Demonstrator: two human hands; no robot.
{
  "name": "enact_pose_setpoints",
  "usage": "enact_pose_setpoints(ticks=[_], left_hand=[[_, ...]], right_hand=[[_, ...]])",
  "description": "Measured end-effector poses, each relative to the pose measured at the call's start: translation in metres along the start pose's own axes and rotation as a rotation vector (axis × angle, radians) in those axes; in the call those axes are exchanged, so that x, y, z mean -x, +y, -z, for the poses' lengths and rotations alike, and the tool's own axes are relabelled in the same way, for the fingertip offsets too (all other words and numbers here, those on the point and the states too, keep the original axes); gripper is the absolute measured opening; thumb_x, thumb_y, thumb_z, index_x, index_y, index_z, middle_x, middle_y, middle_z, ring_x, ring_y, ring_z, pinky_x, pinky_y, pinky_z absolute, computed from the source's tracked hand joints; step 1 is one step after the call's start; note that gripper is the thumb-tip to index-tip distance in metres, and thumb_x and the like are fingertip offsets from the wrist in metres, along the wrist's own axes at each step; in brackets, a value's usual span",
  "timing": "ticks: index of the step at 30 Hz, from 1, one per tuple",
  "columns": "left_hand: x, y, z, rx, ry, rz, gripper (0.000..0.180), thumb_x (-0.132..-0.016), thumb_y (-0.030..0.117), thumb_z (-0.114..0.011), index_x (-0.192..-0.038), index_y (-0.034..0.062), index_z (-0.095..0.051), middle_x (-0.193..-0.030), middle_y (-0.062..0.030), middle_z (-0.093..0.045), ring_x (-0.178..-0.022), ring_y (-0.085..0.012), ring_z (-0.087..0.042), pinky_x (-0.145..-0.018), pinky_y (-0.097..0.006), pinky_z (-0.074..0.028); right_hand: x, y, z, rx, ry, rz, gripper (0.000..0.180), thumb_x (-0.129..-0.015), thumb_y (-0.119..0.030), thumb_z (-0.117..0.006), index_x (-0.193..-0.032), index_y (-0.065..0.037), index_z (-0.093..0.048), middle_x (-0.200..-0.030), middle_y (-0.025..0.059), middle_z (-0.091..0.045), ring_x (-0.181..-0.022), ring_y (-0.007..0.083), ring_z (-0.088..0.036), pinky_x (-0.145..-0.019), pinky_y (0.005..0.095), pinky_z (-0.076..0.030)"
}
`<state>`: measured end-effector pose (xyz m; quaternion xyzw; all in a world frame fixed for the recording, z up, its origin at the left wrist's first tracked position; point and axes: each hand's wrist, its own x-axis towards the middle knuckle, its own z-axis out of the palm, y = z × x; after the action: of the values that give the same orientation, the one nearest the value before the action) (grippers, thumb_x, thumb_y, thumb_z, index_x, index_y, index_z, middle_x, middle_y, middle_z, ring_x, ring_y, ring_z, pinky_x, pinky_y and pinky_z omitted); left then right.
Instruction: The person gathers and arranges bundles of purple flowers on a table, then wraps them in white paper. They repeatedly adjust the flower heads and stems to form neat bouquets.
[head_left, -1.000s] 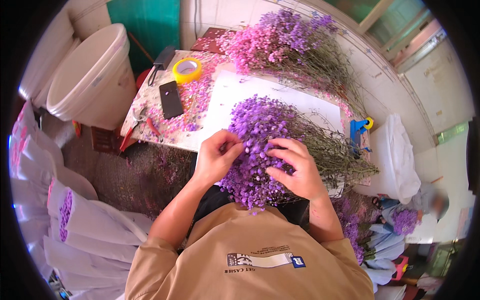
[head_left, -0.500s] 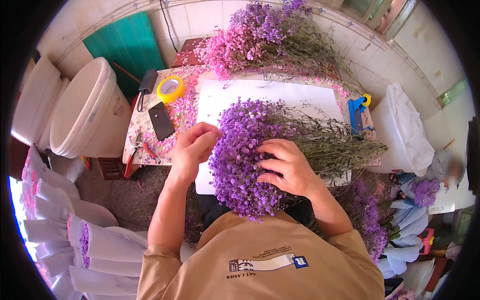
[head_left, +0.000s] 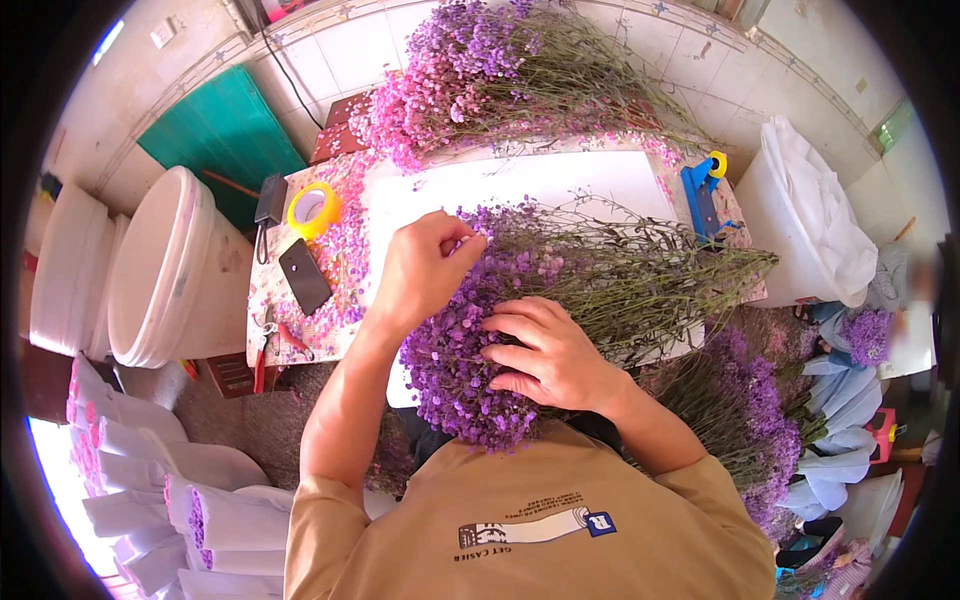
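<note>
- Purple blossom heads of the flower bunch (head_left: pixel 450 365) lay directly below my hands, over the near edge of the white sheet (head_left: pixel 600 175) on the speckled surface (head_left: pixel 340 345).
- From those heads, the bunch's long axis ran between two and three o'clock, its thin grey-green stems (head_left: pixel 650 265) narrowing toward their far ends.
- My right hand (head_left: pixel 545 355) rested at the heads' three o'clock side, fingers spread over the blossoms; of my two hands, it was nearer the stems.
- My left hand (head_left: pixel 428 262) was curled at the heads' eleven o'clock rim, thumb and forefinger close together; I could not tell whether they pinched a sprig.
- Small, rounded and dense, the blossoms made a bumpy mass, while the stems looked dry, wiry and tangled.
- From my left hand, a glossy yellow tape roll (head_left: pixel 312 229) sat at ten o'clock, a flat black phone (head_left: pixel 305 277) at nine, red-handled pliers (head_left: pixel 261 365) near eight.
- At twelve, a looser pink-and-purple bunch (head_left: pixel 430 100) lay beyond the sheet.
- From my right hand, a blue tape dispenser (head_left: pixel 703 210) stood between one and two o'clock.
</note>
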<state>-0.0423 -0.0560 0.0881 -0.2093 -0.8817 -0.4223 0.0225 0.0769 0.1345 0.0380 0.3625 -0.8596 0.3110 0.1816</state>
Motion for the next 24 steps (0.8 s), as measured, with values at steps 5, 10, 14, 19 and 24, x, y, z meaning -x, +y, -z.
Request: enact_pose_setpoints(ticks=[5,10,14,19,24], left_hand=[[0.036,0.022,0.004,0.119,0.187,-0.172,0.013,-0.09,0.007,-0.078,-0.089,-0.0016,-0.068,-0.072,-0.0014,-0.051,-0.064,-0.0068,-0.045,-0.056,-0.026,-0.036],[0.037,0.012,-0.006,0.194,0.197,-0.076,0.013,-0.095,0.01,-0.075,-0.091,0.0012,-0.067,-0.07,0.0053,-0.051,-0.065,-0.0037,-0.042,-0.057,-0.024,-0.034],[0.03,0.019,-0.006,0.207,0.199,-0.063,0.012,-0.094,0.009,-0.075,-0.091,0.0003,-0.068,-0.071,0.0,-0.055,-0.062,-0.007,-0.045,-0.057,-0.027,-0.038],[0.018,0.023,-0.003,0.168,0.186,-0.027,0.012,-0.094,0.01,-0.075,-0.093,-0.0006,-0.069,-0.068,-0.0026,-0.057,-0.06,-0.0092,-0.048,-0.057,-0.029,-0.041],[0.011,0.048,-0.005,-0.039,0.197,-0.238,0.02,-0.094,0.015,-0.077,-0.108,0.0023,-0.07,-0.071,-0.0016,-0.057,-0.061,-0.0091,-0.047,-0.058,-0.027,-0.041]], right_hand=[[-0.007,0.007,0.024,-0.167,0.124,-0.009,0.039,-0.082,-0.028,-0.086,-0.111,-0.005,-0.073,-0.121,0.0125,-0.069,-0.11,0.0321,-0.067,-0.092,0.0439,-0.055],[-0.019,0.032,0.048,-0.054,0.36,-0.2,0.016,-0.084,-0.006,-0.082,-0.097,-0.003,-0.075,-0.091,0.0095,-0.068,-0.078,0.0278,-0.068,-0.068,0.0371,-0.056],[-0.029,0.053,0.049,0.088,0.247,-0.144,0.01,-0.083,-0.005,-0.079,-0.091,-0.005,-0.075,-0.082,0.0073,-0.063,-0.073,0.028,-0.065,-0.065,0.0386,-0.052],[-0.037,0.066,0.049,0.154,0.152,-0.132,0.007,-0.083,-0.013,-0.076,-0.086,-0.007,-0.074,-0.084,0.0062,-0.066,-0.078,0.0288,-0.067,-0.071,0.0422,-0.054],[-0.036,0.08,0.049,0.099,0.133,-0.109,0.008,-0.081,-0.012,-0.075,-0.085,-0.007,-0.07,-0.084,0.0072,-0.065,-0.079,0.03,-0.066,-0.07,0.0428,-0.053]])
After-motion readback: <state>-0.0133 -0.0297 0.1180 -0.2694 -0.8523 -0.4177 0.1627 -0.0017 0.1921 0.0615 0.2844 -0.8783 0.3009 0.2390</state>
